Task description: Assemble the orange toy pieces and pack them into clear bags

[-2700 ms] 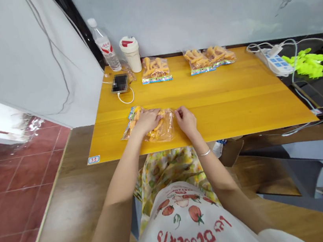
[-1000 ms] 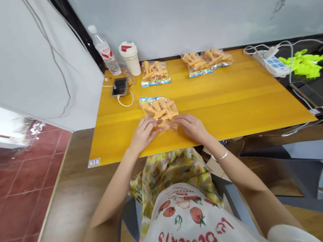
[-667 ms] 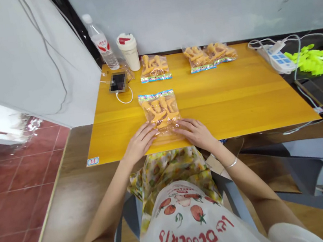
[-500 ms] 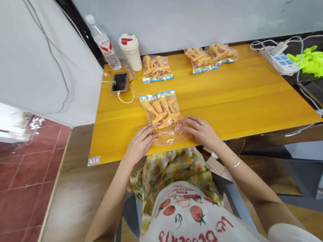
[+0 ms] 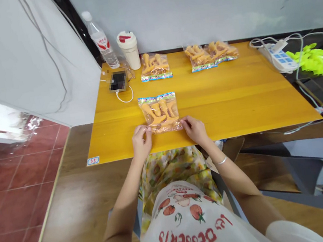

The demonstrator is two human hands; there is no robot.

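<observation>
A clear plastic bag (image 5: 160,115) with several orange, knobbly plastic pieces inside lies near the front of the yellow table (image 5: 230,100). Its printed coloured header strip points away from me. My left hand (image 5: 142,139) pinches the bag's near left corner between thumb and fingers. At the near right corner, my right hand (image 5: 194,129) pinches the plastic the same way. The near edge of the bag is folded in close to the pieces.
Along the back stand a water bottle (image 5: 103,43), a lidded cup (image 5: 129,50) and similar filled bags (image 5: 154,65), (image 5: 199,57). A phone (image 5: 118,81) on a cable lies at left. A power strip (image 5: 281,59) and bright green pieces (image 5: 312,59) are at right.
Both hands went from lying with fingers stretched on the bag's sides to pinching its near corners. The loose near end of the bag is now folded, so the bag looks shorter.
</observation>
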